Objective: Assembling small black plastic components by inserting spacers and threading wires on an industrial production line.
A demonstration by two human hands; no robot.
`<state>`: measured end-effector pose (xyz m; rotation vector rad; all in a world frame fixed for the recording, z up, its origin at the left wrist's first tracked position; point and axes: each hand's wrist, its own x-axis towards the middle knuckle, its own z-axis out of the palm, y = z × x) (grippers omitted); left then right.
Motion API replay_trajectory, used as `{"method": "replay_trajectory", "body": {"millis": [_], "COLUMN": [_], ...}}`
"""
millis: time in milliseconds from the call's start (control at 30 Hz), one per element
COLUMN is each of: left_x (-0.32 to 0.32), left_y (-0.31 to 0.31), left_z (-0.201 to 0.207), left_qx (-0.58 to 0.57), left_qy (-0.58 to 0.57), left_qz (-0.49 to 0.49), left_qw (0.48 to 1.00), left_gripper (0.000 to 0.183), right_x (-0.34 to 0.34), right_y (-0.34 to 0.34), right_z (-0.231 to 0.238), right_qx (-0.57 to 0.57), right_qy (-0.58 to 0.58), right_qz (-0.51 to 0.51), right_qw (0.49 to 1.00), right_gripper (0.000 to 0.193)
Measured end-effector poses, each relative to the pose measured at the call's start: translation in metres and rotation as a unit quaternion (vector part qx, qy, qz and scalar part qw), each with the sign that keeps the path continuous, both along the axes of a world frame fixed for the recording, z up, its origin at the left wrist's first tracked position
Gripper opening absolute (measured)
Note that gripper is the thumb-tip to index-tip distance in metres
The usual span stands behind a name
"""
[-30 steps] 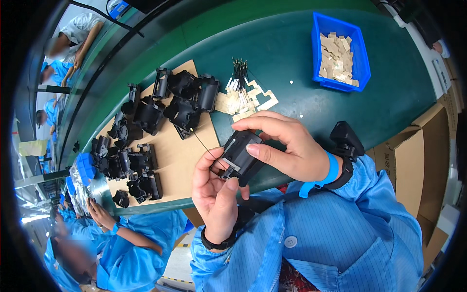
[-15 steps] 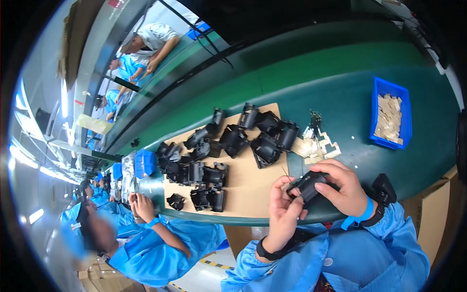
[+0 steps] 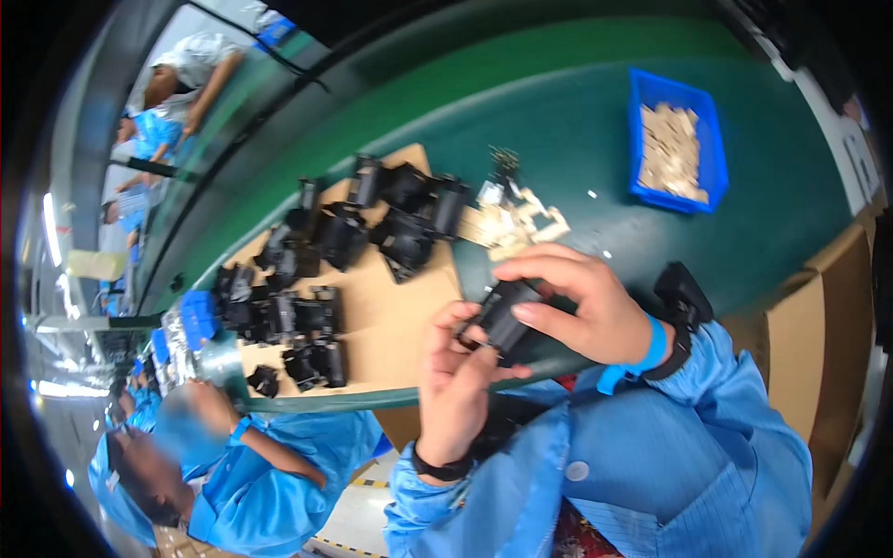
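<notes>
A black plastic housing [image 3: 507, 321] with a curved side is held between my two hands, close above the table's near edge. My left hand [image 3: 456, 377] grips its lower left end with thumb and fingers closed. Across the top and right side, my right hand [image 3: 591, 302] clasps it between thumb and fingers. Whatever small part may be under the left fingertips is hidden. Just beyond the hands, several flat cream pieces [image 3: 512, 228] lie in a loose pile beside small dark bits [image 3: 503, 160]. More black housings [image 3: 342, 237] stand on a cardboard sheet [image 3: 391, 321] to the left.
A blue bin [image 3: 713, 153] full of beige pieces [image 3: 672, 153] stands at the far right of the green table [image 3: 577, 121]. On the left sits a co-worker in a blue smock [image 3: 270, 474]. A cardboard box [image 3: 791, 353] is at my right.
The view has swung, so the table's things appear farther left and the bin higher. Both hands still hold the housing. A thin wire-like strand by my left fingers earlier no longer shows.
</notes>
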<state>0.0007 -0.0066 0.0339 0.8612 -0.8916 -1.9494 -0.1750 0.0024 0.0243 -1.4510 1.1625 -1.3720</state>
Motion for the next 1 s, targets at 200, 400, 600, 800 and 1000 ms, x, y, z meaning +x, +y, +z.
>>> {"method": "replay_trajectory", "body": {"millis": [200,400,600,800,1000], "left_x": [-0.001,-0.004,-0.008,-0.003,-0.006], "left_y": [-0.002,0.005,0.007,0.006,0.012], "left_z": [-0.004,-0.001,-0.005,-0.026,-0.028], "left_qx": [0.006,-0.003,-0.055,-0.218,-0.174], "left_qy": [0.017,-0.020,-0.091,-0.163,-0.118], "left_qz": [-0.023,-0.017,0.025,0.080,0.135], "left_qw": [1.000,1.000,0.994,0.959,0.968], "left_gripper": [0.043,0.040,0.041,0.043,0.036], "right_x": [-0.008,-0.006,-0.001,0.002,0.004], "right_y": [0.001,0.006,0.005,0.003,0.003], "right_z": [0.000,-0.002,-0.003,0.003,0.003], "right_qx": [0.035,0.022,-0.013,-0.007,-0.014], "right_qy": [0.015,0.031,0.061,0.046,0.044], "right_qz": [0.035,0.033,0.025,0.023,0.033], "right_qw": [0.999,0.999,0.998,0.999,0.998], "right_gripper": [0.032,0.032,0.031,0.032,0.032]}}
